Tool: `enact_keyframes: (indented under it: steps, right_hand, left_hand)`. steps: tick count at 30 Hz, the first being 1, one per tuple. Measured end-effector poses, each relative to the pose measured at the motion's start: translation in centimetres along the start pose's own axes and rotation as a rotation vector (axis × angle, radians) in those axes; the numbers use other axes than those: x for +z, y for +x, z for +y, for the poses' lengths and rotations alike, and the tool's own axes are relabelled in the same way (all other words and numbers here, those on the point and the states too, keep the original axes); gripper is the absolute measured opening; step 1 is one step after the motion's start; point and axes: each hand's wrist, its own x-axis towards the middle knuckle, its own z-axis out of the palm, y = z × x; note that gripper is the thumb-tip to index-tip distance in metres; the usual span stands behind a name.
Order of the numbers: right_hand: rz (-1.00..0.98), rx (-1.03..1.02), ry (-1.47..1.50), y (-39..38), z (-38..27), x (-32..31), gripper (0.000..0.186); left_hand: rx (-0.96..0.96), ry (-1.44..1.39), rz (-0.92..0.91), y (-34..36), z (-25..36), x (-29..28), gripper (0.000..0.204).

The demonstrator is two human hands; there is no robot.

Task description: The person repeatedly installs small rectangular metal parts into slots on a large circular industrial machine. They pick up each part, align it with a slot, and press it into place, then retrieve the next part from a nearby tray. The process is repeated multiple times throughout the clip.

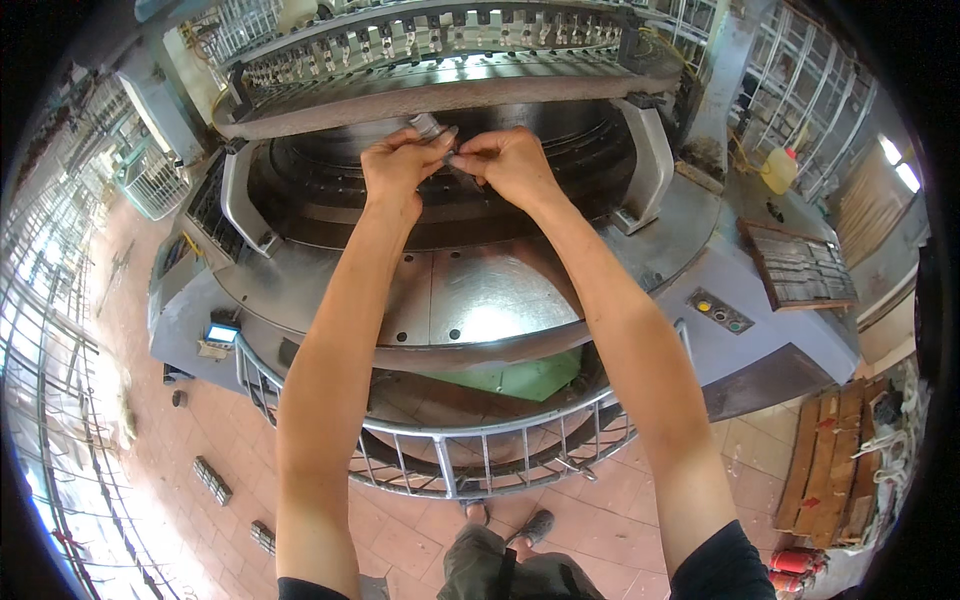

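Observation:
Both my arms reach forward over a large round knitting machine (500, 295) with a polished metal top plate. My left hand (393, 168) is closed, its thumb and fingers pinched around a small grey metal piece (427, 125) whose upper end shows above the fingers. Close beside it, my right hand (515, 168) is closed too, with thumb and fingertips pinched together near the lower end of that piece. What the right fingertips hold is too small and covered to make out. Behind the hands lies the dark, ringed opening of the machine (320, 190).
Above the hands runs a curved rail (480, 85) with a row of small metal fittings. Grey brackets (650, 165) flank the opening. A railing (490, 445) curves below. On the right are a tray of metal pieces (800, 265), push buttons (720, 312) and a yellowish jug (779, 170).

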Motion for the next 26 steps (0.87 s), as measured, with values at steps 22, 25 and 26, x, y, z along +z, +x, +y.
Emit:
enact_keyframes:
  steps: [22,25,26]
  right_hand:
    - [-0.067,0.248,0.388,-1.1,3.3,-2.6,0.019]
    - [0.083,0.137,0.168,-0.8,4.4,-2.1,0.020]
    - [0.099,0.128,0.193,-0.8,4.8,-2.1,0.020]
  left_hand:
    - [-0.380,-0.043,-0.188,1.6,-1.4,-0.7,0.020]
    - [-0.215,0.151,-0.214,0.5,0.9,0.1,0.029]
    - [-0.153,0.238,-0.247,-0.1,1.7,0.6,0.033]
